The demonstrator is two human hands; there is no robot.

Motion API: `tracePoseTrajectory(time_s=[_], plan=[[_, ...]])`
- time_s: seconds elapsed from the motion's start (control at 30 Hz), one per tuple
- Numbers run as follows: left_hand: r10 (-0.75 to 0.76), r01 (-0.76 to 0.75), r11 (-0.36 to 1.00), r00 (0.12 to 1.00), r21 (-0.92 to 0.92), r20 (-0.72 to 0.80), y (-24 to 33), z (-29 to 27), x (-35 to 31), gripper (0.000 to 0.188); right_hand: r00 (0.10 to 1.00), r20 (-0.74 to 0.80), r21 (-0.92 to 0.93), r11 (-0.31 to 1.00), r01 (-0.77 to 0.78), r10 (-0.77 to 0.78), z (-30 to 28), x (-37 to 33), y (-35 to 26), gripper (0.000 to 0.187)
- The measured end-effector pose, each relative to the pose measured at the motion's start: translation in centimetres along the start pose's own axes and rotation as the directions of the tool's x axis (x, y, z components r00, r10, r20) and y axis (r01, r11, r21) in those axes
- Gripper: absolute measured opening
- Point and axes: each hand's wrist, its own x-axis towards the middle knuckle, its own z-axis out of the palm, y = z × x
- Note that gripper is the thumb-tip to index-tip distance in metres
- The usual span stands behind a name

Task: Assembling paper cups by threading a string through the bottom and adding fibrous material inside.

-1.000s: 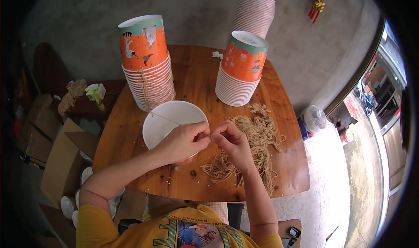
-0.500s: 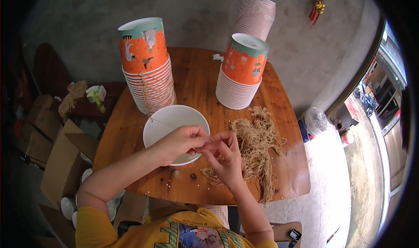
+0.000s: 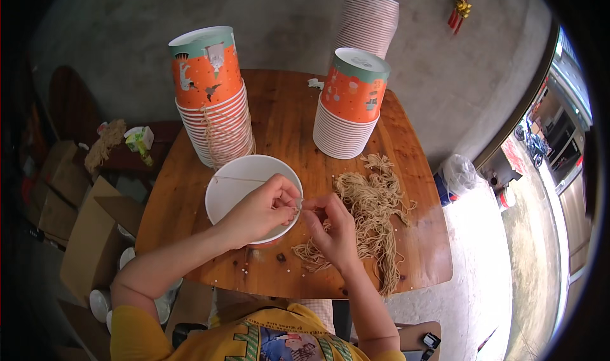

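Note:
An upright white paper bucket [image 3: 235,199] with an orange outside stands at the table's near middle. Over its mouth my left hand [image 3: 264,208] pinches a thin tan string [image 3: 238,178], which runs taut to a hole at the bucket's left rim. Fingertips of my right hand [image 3: 330,231] are pinched close beside the left ones, at the bucket's right rim, on the string's end; the fingers hide most of it. Right of the bucket lies a loose heap of tan strings [image 3: 372,202], partly behind my right hand.
Upside-down orange and green buckets are stacked at the left [image 3: 206,75] and right [image 3: 356,88]; strings hang down the left stack. Behind rises another tall white stack [image 3: 368,21]. An open cardboard box [image 3: 95,234] holding white lids or tubs is left of the wooden table [image 3: 279,119].
My hands have drawn slightly apart, the left one turning with its fingers curled. The bucket has shifted slightly left in view, and the string across its mouth shows more plainly.

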Motion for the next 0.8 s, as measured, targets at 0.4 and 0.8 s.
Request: tracePoseTrajectory(time_s=[0.4,0.8], plan=[[0.353,-0.308,0.815,0.936,0.491,0.003,0.5,0.8,-0.8,0.033,0.995,-0.046,-0.323,0.944,0.063,-0.083,0.7,0.5,-0.6,0.012],[0.361,-0.329,0.808,0.932,0.489,0.031,0.5,0.5,-0.8,0.045,0.994,-0.074,-0.298,0.953,0.057,-0.082,1.5,0.6,-1.2,0.017]])
